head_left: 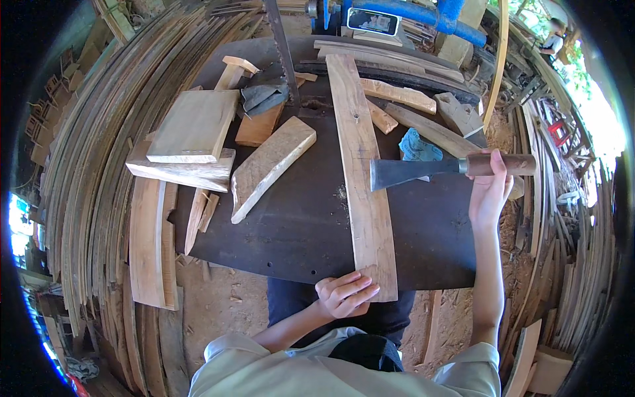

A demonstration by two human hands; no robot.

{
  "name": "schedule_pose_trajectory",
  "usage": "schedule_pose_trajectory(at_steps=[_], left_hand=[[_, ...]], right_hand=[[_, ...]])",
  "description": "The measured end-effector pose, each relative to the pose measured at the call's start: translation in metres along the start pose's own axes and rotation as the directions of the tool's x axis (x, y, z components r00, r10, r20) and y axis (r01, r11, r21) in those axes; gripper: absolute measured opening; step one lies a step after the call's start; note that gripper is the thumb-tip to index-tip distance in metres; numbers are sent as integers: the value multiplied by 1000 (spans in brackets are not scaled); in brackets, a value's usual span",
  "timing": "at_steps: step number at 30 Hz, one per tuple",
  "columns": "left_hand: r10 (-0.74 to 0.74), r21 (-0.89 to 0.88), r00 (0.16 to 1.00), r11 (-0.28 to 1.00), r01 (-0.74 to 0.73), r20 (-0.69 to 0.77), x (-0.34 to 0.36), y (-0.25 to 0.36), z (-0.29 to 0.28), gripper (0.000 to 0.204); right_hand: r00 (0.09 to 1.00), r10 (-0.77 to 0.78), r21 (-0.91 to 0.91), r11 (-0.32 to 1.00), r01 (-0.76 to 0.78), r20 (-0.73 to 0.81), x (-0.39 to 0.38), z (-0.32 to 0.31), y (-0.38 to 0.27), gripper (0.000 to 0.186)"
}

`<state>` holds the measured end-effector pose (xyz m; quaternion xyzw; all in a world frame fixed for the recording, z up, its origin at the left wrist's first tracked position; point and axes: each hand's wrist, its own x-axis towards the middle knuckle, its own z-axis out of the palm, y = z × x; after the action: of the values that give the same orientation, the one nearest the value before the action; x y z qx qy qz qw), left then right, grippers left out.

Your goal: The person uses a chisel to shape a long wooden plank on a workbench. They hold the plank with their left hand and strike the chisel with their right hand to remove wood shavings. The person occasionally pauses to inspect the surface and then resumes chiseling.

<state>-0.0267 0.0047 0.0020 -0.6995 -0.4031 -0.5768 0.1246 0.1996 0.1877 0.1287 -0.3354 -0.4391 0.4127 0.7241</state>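
Observation:
A long pale wooden board (357, 152) lies lengthwise across the dark table (436, 231), its near end jutting past the table's front edge. My left hand (345, 294) is closed on that near end, fingers bent over the top face. Held in my right hand (491, 186) is a wide-bladed chisel (423, 173) with a brown wooden handle. The chisel points left, and its broad cutting edge overlaps the board's right part; whether it touches the wood I cannot tell. A crumpled blue cloth or paper (420, 147) sits behind the blade.
An upright saw blade (283, 56) passes down into the table at the back. Wood blocks (272, 169) and a thick square slab (193, 126) lie on the left; offcuts (397, 94) lie back right. A phone (372, 22) stands at the rear. Stacked planks (86, 178) flank the table.

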Motion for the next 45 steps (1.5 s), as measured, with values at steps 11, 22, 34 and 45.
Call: schedule_pose_trajectory(at_steps=[11,22,34,45], left_hand=[[12,-27,999,1000,-13,-31,-1,-1,6,29],[18,-37,1000,999,-19,-19,-2,-3,0,29],[-357,-199,872,878,436,335,49,42,-16,69],[-360,-132,885,902,411,297,82,30,6,98]], right_hand=[[1000,-22,9,1000,22,-6,-3,2,4,23],[1000,14,-7,1000,-14,23,-11,10,2,23],[996,93,-18,995,-93,-15,1,-6,7,26],[996,84,-4,996,-84,1,-1,1,3,26]])
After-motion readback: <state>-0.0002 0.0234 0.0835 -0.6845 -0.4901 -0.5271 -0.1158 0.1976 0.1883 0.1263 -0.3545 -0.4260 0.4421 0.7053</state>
